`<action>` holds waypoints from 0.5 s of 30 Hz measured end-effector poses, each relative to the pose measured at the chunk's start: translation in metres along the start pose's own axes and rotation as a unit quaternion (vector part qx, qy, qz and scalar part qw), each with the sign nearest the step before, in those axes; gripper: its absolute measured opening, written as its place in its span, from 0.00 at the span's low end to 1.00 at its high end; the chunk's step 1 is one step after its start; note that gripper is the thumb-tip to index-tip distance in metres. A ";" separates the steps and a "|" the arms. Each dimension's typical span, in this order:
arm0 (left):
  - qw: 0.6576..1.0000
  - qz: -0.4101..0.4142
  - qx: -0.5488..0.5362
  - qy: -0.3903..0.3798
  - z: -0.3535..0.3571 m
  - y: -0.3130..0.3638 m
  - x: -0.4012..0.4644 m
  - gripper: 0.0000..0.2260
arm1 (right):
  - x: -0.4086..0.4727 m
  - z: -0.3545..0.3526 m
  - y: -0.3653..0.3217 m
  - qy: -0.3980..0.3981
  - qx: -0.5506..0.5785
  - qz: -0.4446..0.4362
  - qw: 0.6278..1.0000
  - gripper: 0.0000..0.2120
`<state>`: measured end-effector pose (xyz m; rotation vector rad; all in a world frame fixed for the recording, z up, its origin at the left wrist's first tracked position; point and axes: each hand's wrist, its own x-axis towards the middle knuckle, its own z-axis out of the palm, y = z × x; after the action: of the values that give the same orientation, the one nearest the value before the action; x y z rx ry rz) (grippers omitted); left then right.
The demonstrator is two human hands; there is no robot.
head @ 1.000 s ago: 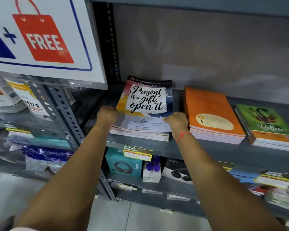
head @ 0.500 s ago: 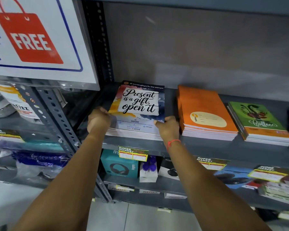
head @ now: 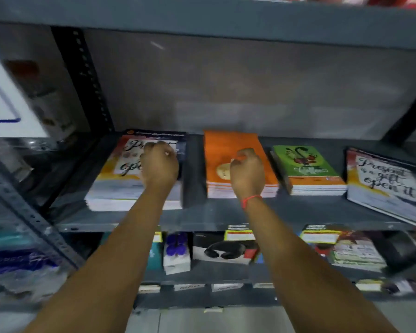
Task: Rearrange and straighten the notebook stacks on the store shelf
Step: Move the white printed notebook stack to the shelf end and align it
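Grey metal shelf [head: 202,217] across the whole view, front edge running from 9 o'clock to 3 o'clock, with another shelf board [head: 202,18] overhead at 12 o'clock and a perforated upright [head: 29,219] slanting down at 8 o'clock. Four notebook stacks in a row on the shelf, well apart from one another. Tallest at 10 o'clock of centre: the lettered stack [head: 120,188], cover reading partly "Present… open", front edge near the shelf lip. Next toward 1 o'clock, the orange stack [head: 228,145], squared and lying flat. Further at 2 o'clock, the green stack [head: 312,174], lower and narrower. At 3 o'clock, a second lettered stack [head: 389,186], turned askew and cut by the frame edge. Two bare forearms rising from 7 and 5 o'clock. Left hand [head: 160,168] over the top cover of the lettered stack, fingers curled loosely inward, nothing clamped; contact with the cover not clear through the blur. Right hand [head: 247,175] over the orange stack, fingers bent and slightly apart, also empty, with a red thread band [head: 250,200] round the wrist. Below the shelf, at 6 o'clock, a lower tier with yellow price tags [head: 239,235], a small white box with purple print [head: 177,254] and a boxed pair of headphones [head: 222,249]. White sign corner with blue border [head: 7,111] at 9 o'clock, blurred.
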<state>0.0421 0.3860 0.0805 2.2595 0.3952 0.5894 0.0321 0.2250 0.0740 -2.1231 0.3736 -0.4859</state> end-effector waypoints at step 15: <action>0.939 0.078 -0.070 -0.329 0.238 0.226 -0.185 0.12 | 0.140 -0.275 0.251 0.047 -0.209 0.213 0.953 0.19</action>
<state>0.0324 0.0109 0.0484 2.2033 -0.1578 -0.0839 0.0042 -0.1703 0.0361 -2.3310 1.0417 -0.2692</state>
